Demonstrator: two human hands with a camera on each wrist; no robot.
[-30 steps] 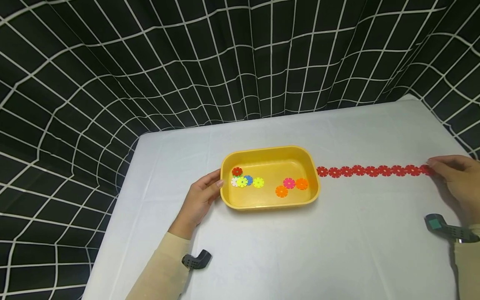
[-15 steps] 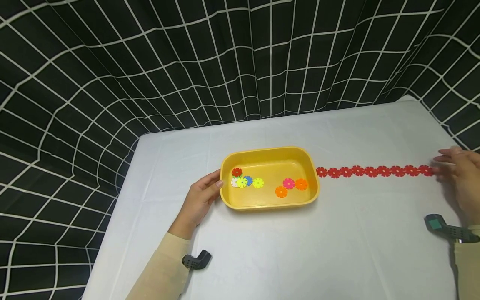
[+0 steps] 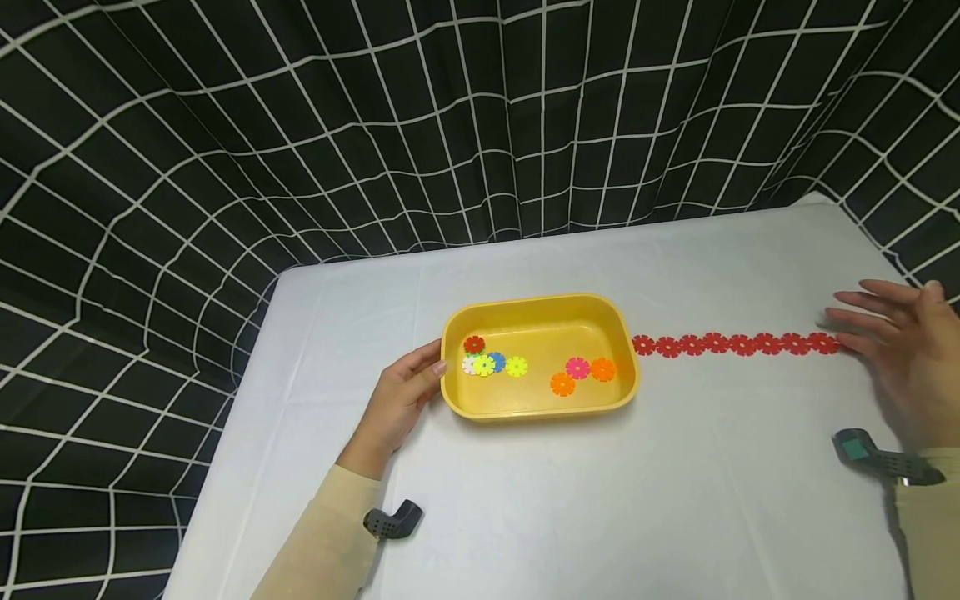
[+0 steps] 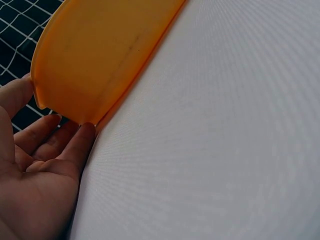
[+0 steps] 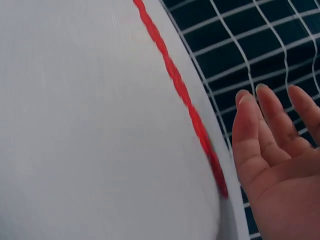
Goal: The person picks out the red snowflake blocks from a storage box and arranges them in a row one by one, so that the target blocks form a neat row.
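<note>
My left hand (image 3: 401, 396) holds the left end of a yellow plastic tray (image 3: 540, 414), thumb on the rim and fingers against the wall, as the left wrist view shows on the tray's side (image 4: 110, 55). Inside lie flower-shaped discs: a red disc (image 3: 474, 342) at the left, a blue disc (image 3: 497, 360), yellow-green and white ones beside it, and pink (image 3: 578, 367) and orange discs (image 3: 603, 369) at the right. A straight row of red discs (image 3: 742, 344) runs rightward from the tray. Over its right end my right hand (image 3: 911, 350) hovers with fingers spread, holding nothing.
A white cloth covers the table (image 3: 675, 500). Behind it and at both sides hangs a black curtain (image 3: 450, 125) with a white grid. Each wrist wears a dark camera mount, like the left mount (image 3: 395, 520).
My right hand has let go of the last red disc, lifted and spread its fingers, then shifted left over the row's end. The left hand and the tray have stayed put.
</note>
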